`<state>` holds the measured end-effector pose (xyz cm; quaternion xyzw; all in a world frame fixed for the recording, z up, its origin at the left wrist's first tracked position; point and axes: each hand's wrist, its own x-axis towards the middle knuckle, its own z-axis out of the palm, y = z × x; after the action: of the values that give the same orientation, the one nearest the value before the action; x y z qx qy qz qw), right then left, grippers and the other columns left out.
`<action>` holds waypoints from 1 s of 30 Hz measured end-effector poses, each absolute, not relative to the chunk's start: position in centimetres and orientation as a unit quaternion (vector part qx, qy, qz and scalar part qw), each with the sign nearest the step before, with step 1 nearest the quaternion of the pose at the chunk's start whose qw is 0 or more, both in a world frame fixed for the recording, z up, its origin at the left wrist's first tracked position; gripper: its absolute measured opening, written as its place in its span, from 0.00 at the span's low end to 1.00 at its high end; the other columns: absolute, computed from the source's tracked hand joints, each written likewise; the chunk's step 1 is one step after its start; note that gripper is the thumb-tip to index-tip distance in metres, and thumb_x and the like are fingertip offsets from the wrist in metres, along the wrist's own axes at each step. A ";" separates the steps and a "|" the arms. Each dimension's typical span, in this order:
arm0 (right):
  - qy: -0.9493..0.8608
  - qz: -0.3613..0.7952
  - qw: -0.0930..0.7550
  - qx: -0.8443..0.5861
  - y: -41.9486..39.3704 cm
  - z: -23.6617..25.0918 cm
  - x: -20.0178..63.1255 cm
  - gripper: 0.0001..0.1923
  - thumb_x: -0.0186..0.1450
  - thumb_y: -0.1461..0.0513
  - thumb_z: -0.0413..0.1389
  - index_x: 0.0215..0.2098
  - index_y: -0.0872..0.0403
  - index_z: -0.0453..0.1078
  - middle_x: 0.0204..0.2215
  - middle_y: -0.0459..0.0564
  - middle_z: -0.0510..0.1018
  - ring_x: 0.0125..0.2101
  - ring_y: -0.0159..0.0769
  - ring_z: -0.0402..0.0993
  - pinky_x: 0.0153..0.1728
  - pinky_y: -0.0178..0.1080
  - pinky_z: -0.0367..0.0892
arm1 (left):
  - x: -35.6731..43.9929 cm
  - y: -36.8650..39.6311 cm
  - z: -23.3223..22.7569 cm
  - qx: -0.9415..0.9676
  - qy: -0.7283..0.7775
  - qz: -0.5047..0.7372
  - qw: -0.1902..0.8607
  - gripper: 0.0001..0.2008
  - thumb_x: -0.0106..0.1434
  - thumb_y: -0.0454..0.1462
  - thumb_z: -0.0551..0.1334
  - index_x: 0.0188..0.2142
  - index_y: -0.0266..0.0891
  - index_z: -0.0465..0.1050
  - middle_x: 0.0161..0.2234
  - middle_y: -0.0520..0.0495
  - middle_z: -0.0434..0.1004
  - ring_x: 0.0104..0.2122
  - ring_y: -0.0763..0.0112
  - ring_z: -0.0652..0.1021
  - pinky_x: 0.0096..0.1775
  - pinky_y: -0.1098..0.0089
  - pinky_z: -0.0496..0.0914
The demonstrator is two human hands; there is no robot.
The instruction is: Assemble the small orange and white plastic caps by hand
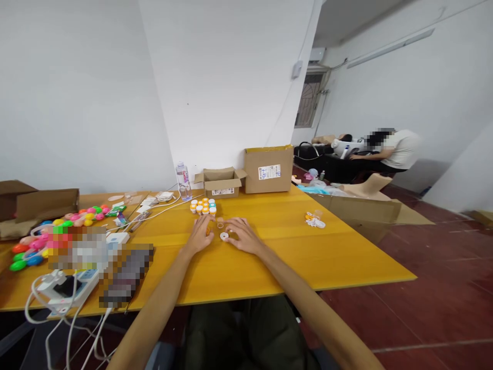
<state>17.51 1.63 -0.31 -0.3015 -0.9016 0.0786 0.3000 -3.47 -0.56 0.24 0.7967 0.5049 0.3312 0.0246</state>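
Note:
On the yellow table, my left hand [200,234] has its fingers curled over a small orange piece [208,231], mostly hidden by the thumb and fingers. My right hand [245,236] rests at the table with fingers apart. Its thumb is at the edge of a round white cap [224,236], which lies flat. Between both hands stands a small see-through container [220,223]. Just beyond the left hand is a cluster of small jars [205,209] with white, orange and teal lids.
Orange and white pieces [316,222] lie at the right. Behind stand a bottle [184,181], an open carton [221,182] and a large carton [268,169]. Left are colourful balls [34,244], a power strip [82,282], cables and a phone [128,275]. Another person [400,149] sits far right.

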 end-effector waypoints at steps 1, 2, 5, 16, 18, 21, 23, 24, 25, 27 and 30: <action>-0.893 0.076 0.315 -0.313 1.6 -0.3 17.8 0.08 0.66 0.57 0.54 0.39 0.50 0.72 0.53 0.52 0.74 0.53 0.43 0.65 0.53 0.47 0.57 | -3.2 -0.7 0.3 0.804 0.497 0.326 0.021 0.20 0.55 0.29 0.53 0.47 0.43 0.67 0.49 0.44 0.72 0.51 0.58 0.70 0.52 0.57 0.64; -0.883 0.076 0.328 -0.328 1.7 -0.3 18.3 0.08 0.66 0.57 0.53 0.40 0.50 0.71 0.53 0.52 0.74 0.53 0.43 0.66 0.52 0.46 0.58 | -2.9 -0.9 0.4 0.815 0.487 0.315 0.019 0.18 0.56 0.30 0.53 0.46 0.43 0.68 0.49 0.44 0.72 0.51 0.58 0.70 0.52 0.57 0.63; -0.846 0.083 0.356 -0.387 1.9 -0.6 20.1 0.09 0.68 0.57 0.49 0.39 0.50 0.71 0.48 0.52 0.77 0.49 0.43 0.69 0.50 0.46 0.60 | -2.1 -1.3 0.4 0.846 0.455 0.277 0.015 0.15 0.60 0.33 0.54 0.46 0.44 0.70 0.48 0.45 0.74 0.51 0.59 0.70 0.52 0.58 0.63; -0.856 0.089 0.358 -0.363 2.8 -1.6 21.9 0.09 0.68 0.60 0.51 0.34 0.51 0.74 0.42 0.53 0.77 0.44 0.40 0.72 0.48 0.44 0.64 | -1.1 -1.7 0.4 0.882 0.413 0.226 0.004 0.10 0.64 0.35 0.53 0.41 0.42 0.72 0.42 0.44 0.75 0.47 0.60 0.70 0.49 0.60 0.63; -0.864 0.075 0.346 -0.358 2.7 -1.7 21.8 0.09 0.68 0.62 0.52 0.35 0.51 0.74 0.44 0.53 0.77 0.45 0.40 0.71 0.47 0.44 0.64 | -1.1 -1.7 0.5 0.884 0.410 0.225 0.001 0.11 0.64 0.35 0.53 0.42 0.42 0.71 0.42 0.44 0.75 0.47 0.60 0.71 0.48 0.60 0.63; -0.868 0.052 0.329 -0.368 2.6 -2.0 21.7 0.10 0.68 0.62 0.51 0.39 0.49 0.75 0.46 0.52 0.76 0.46 0.40 0.70 0.45 0.43 0.65 | -1.1 -1.7 0.5 0.888 0.402 0.223 0.001 0.12 0.63 0.35 0.53 0.45 0.42 0.70 0.43 0.43 0.75 0.47 0.59 0.71 0.49 0.60 0.63; -0.862 0.037 0.324 -0.389 2.7 -2.3 21.7 0.11 0.69 0.61 0.49 0.41 0.47 0.75 0.46 0.52 0.75 0.46 0.40 0.70 0.45 0.44 0.65 | -1.1 -1.7 0.4 0.891 0.398 0.220 0.000 0.14 0.64 0.36 0.54 0.48 0.41 0.70 0.45 0.42 0.74 0.48 0.59 0.71 0.50 0.59 0.63; -0.857 0.030 0.323 -0.400 2.7 -2.5 21.7 0.12 0.69 0.61 0.48 0.41 0.47 0.75 0.46 0.52 0.75 0.46 0.40 0.70 0.45 0.44 0.65 | -1.1 -1.7 0.4 0.892 0.395 0.219 -0.001 0.15 0.64 0.37 0.54 0.50 0.42 0.69 0.46 0.42 0.74 0.49 0.59 0.71 0.50 0.59 0.63; -0.853 0.024 0.323 -0.409 2.8 -2.6 21.7 0.13 0.70 0.62 0.48 0.41 0.47 0.74 0.46 0.52 0.75 0.46 0.40 0.69 0.46 0.45 0.65 | -1.1 -1.7 0.4 0.894 0.391 0.218 -0.002 0.17 0.65 0.38 0.54 0.52 0.42 0.68 0.48 0.42 0.74 0.50 0.59 0.70 0.51 0.59 0.63; -0.849 0.014 0.324 -0.417 2.9 -2.8 21.7 0.13 0.70 0.62 0.47 0.42 0.47 0.74 0.46 0.52 0.75 0.46 0.40 0.69 0.46 0.45 0.65 | -1.0 -1.7 0.2 0.900 0.380 0.215 -0.007 0.19 0.66 0.40 0.53 0.56 0.44 0.66 0.52 0.42 0.72 0.53 0.58 0.69 0.53 0.58 0.61; -0.849 0.010 0.336 -0.409 3.0 -2.8 21.7 0.13 0.70 0.62 0.47 0.41 0.48 0.74 0.46 0.52 0.75 0.45 0.39 0.70 0.46 0.44 0.65 | -0.8 -1.5 -0.1 0.910 0.360 0.203 -0.017 0.21 0.68 0.43 0.52 0.60 0.45 0.62 0.57 0.42 0.69 0.56 0.58 0.66 0.56 0.57 0.59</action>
<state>21.69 2.97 -2.81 -0.4090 -0.8485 0.0096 0.3357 -0.78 -1.51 -0.11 0.9104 0.3600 0.2031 -0.0169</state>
